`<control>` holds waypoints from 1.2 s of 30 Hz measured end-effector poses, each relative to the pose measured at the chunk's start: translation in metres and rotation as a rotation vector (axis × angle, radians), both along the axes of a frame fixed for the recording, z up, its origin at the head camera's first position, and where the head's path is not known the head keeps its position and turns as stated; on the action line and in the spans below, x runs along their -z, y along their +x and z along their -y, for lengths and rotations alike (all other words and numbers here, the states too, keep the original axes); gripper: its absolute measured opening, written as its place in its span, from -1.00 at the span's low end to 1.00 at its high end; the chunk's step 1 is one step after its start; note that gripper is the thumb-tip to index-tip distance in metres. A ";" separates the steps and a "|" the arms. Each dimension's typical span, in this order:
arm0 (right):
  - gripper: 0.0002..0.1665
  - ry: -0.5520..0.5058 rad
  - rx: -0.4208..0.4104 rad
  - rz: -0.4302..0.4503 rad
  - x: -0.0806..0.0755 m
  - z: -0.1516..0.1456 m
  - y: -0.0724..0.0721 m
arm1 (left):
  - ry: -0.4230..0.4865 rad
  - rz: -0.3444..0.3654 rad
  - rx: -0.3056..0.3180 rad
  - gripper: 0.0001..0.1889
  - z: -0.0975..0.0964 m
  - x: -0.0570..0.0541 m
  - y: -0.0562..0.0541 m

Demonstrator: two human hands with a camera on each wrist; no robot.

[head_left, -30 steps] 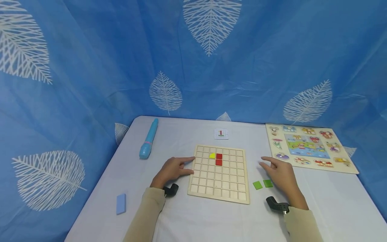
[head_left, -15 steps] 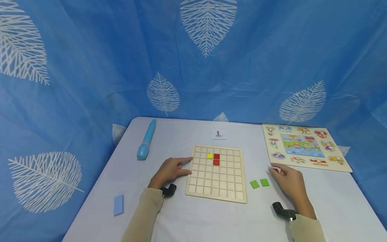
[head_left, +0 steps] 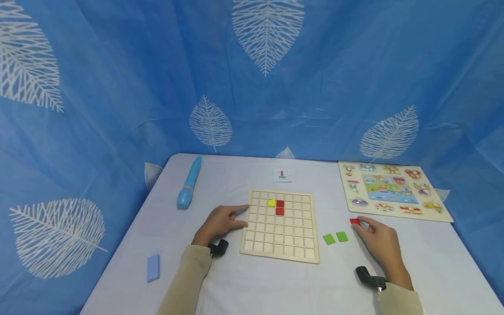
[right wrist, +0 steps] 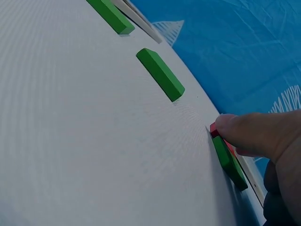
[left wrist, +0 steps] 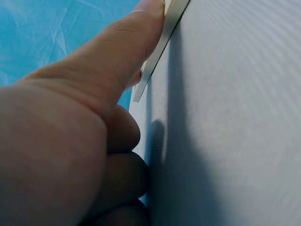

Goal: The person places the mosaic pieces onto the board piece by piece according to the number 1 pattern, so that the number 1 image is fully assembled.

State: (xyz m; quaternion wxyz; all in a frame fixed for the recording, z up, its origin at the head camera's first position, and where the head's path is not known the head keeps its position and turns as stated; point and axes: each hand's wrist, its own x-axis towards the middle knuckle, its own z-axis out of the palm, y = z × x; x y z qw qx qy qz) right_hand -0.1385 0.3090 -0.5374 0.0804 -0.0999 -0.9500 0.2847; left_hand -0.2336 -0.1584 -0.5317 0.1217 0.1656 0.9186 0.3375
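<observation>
A square wooden grid board (head_left: pixel 287 238) lies mid-table, with two red tiles (head_left: pixel 280 207) and a yellow tile (head_left: pixel 271 203) in its upper cells. My left hand (head_left: pixel 220 222) touches the board's left edge with extended index finger and thumb; its other fingers are folded under in the left wrist view. To the right of the board, my right hand (head_left: pixel 379 236) pinches a red square tile (head_left: pixel 355 221) between thumb and index finger. Right beside that tile in the right wrist view is a green tile (right wrist: pixel 229 162), hidden by the hand in the head view.
Two green tiles (head_left: pixel 341 236) lie between board and right hand. A small pattern card (head_left: pixel 282 175) is behind the board. A picture puzzle board (head_left: pixel 356 209) occupies the back right. On the left are a turquoise stick-shaped object (head_left: pixel 189 186) and a light blue block (head_left: pixel 153 267).
My right hand has moved rightward and a little toward me, and its thumb and index finger have closed on a red tile. My left hand keeps its place at the board's edge.
</observation>
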 end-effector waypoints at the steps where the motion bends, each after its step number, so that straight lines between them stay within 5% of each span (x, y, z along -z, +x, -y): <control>1: -0.44 -0.002 0.001 0.011 0.000 0.000 0.000 | 0.000 0.000 -0.002 -0.31 0.000 0.000 0.000; 13: -0.37 0.062 -0.013 0.043 0.005 0.002 -0.004 | 0.000 -0.017 0.001 -0.31 0.002 0.006 -0.001; 36: -0.41 0.065 0.003 -0.042 0.002 0.013 -0.004 | 0.014 -0.032 0.018 -0.32 0.001 0.001 0.000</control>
